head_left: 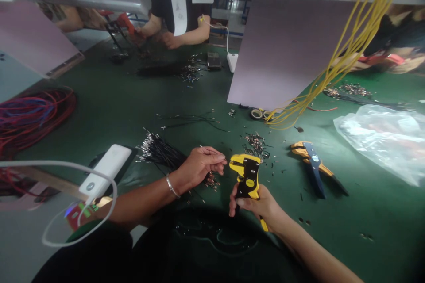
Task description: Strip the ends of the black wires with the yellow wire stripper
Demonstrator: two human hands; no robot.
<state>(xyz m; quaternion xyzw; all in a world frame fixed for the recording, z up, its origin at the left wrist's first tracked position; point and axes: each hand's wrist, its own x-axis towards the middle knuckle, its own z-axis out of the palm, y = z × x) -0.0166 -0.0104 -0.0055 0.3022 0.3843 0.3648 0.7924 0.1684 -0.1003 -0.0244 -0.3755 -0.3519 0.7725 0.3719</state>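
Note:
My right hand is wrapped round the handles of a yellow and black wire stripper, its jaws pointing up and left. Just left of those jaws, the thumb and fingers of my left hand are pinched together; whatever is between them is too small to make out. A bundle of black wires with bare, silvery ends lies beside my left hand and partly under it. Below that hand, copper-coloured wire ends show. Beyond the stripper is a heap of short black and copper scraps.
A second stripper, blue and orange, lies at right near a clear plastic bag. Yellow wires hang from the shelf. A white power bank and red-blue wire coils are left. Co-workers' hands show across the table.

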